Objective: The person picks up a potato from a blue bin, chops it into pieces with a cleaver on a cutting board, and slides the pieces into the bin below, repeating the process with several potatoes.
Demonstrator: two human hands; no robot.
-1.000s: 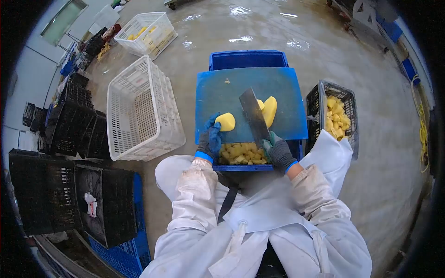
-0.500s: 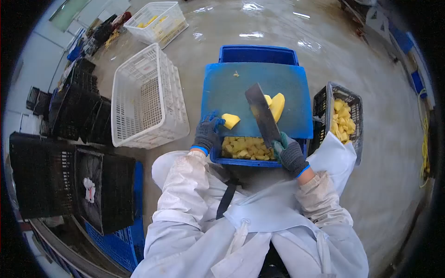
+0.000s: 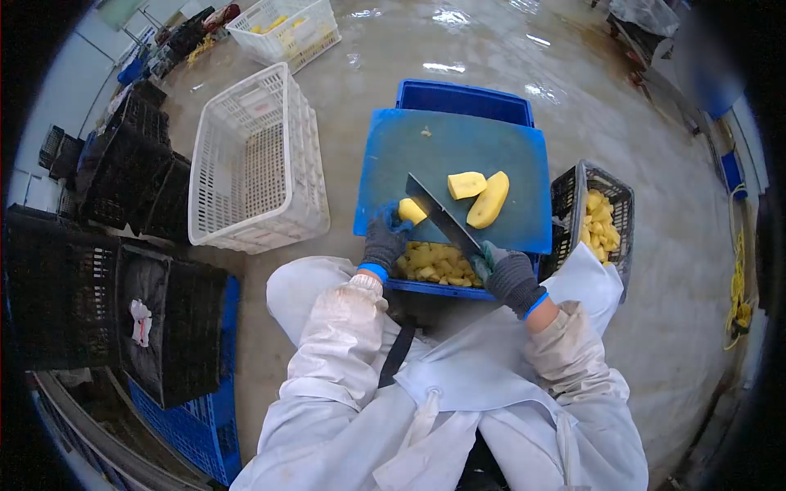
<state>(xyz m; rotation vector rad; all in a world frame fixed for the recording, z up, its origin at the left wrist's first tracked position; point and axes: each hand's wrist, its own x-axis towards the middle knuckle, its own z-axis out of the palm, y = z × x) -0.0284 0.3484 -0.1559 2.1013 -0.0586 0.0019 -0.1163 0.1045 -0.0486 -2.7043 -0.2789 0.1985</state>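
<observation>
My left hand (image 3: 386, 235), in a grey-and-blue work glove, grips a chunk of peeled yellow potato (image 3: 412, 211) at the left of the blue cutting board (image 3: 401, 155). In my gloved right hand (image 3: 509, 277) is the handle of a cleaver (image 3: 442, 214). Its broad dark blade slants over the board, the far end close beside the held chunk. Right of the blade lie a cut potato piece (image 3: 467, 185) and a longer potato piece (image 3: 488, 200). Below the board's near edge, cut potato chunks (image 3: 434, 263) fill part of a blue bin (image 3: 442, 289).
A dark crate (image 3: 626, 204) of potato pieces stands at the right. On the left are a tall white crate (image 3: 286, 176) and stacked black crates (image 3: 176, 327). Farther back, another white crate (image 3: 315, 45) holds yellow pieces. The floor (image 3: 458, 41) looks wet.
The cleaver has swung left, away from the two loose pieces and close to the chunk at my left hand. My left hand has closed in on that chunk. The view has shifted slightly.
</observation>
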